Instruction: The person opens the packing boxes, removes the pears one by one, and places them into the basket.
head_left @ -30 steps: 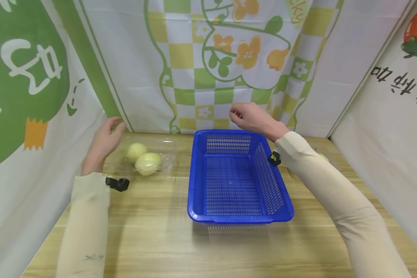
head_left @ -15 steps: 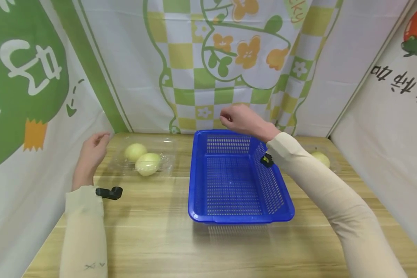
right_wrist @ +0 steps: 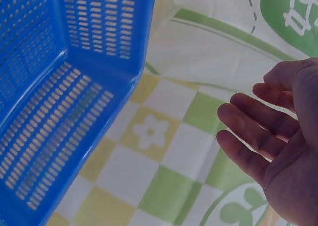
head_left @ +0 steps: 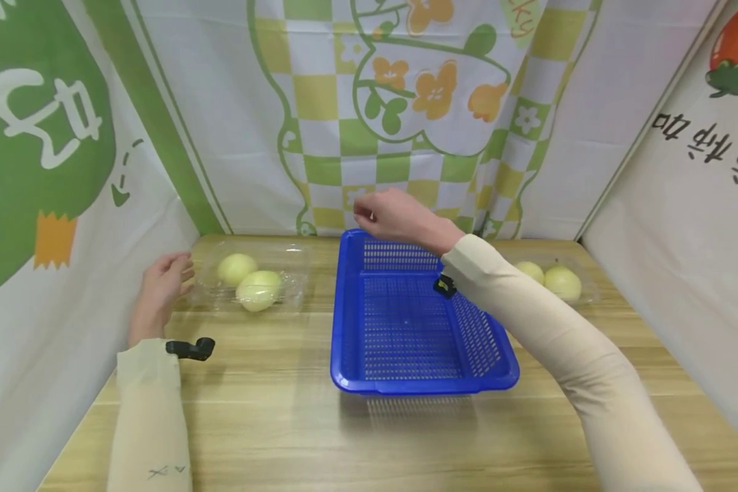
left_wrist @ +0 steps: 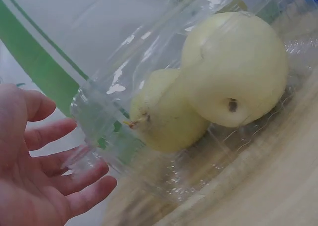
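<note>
My left hand [head_left: 162, 290] is beside the left end of a clear plastic container [head_left: 292, 260], its fingers loosely spread. In the left wrist view, the container's clear edge overlaps some fingers; whether they press on it I cannot tell. Inside lie two round, pale yellow fruits [left_wrist: 236, 69], one with a dark pit and the other with a small brown tip. My right hand [head_left: 396, 219] hovers near the far rim of a blue perforated plastic basket [head_left: 343, 307]. Its fingers hang loosely curled with nothing in them, apart from the basket in the right wrist view.
A second clear container with two similar pale fruits [head_left: 562, 283] stands at the right, partly behind the right sleeve [head_left: 547, 321]. Printed cloth walls [head_left: 652, 205] enclose the wooden table [head_left: 252, 424] at the back and both sides.
The right hand has moved left above the basket's far rim, uncovering the fruits at right. My left hand has drawn down and slightly left, and its fingers now spread toward the container.
</note>
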A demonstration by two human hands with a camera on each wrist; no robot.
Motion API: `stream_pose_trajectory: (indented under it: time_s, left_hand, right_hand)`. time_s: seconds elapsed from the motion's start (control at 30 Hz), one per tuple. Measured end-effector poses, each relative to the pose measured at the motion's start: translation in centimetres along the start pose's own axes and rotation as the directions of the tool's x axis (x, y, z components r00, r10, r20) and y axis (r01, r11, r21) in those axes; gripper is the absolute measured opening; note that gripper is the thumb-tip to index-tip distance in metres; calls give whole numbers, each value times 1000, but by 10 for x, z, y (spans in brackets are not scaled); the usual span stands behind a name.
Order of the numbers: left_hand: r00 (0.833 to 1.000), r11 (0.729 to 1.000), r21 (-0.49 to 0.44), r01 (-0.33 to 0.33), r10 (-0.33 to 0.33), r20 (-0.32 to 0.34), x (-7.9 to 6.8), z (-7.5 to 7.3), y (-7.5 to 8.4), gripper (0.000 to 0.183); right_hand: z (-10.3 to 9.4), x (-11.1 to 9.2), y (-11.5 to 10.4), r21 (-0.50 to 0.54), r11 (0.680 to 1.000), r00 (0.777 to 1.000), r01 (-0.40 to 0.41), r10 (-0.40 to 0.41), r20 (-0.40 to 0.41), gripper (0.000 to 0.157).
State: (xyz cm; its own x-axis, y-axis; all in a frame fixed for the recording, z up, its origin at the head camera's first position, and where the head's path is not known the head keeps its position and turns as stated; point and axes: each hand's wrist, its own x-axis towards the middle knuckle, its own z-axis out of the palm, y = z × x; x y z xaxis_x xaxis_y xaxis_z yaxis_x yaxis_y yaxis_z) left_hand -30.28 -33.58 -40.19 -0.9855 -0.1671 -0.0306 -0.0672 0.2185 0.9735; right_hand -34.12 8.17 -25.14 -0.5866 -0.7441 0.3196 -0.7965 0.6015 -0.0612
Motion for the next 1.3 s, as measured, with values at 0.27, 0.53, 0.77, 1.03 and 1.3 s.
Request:
stream_pose_trajectory:
  time_s: [0.27,0.53,0.77,1.03,1.3]
  left_hand:
    - [999,1000,-14,25,-25,48,5,-2,-8,69]
    - [996,996,-81,47,-40,76,10,-4,-11,66]
    - [994,998,-8,55,-53,99,10,-6,-18,71]
    - [992,998,39,43,-47,119,11,-1,-29,65]
    - [990,989,-140,40,-20,141,14,1,-33,51]
  right_hand:
    - [-7,20,-24,27,1000,1000,8,-8,7,15]
    - [-5,42,-49,27,997,996,71,-72,48,17]
    - [0,64,-70,34,997,994,71,-74,84,17]
    - [20,83,-89,7,994,988,107,-107,112,16]
    - [37,90,-94,38,995,985,94,-98,142,15]
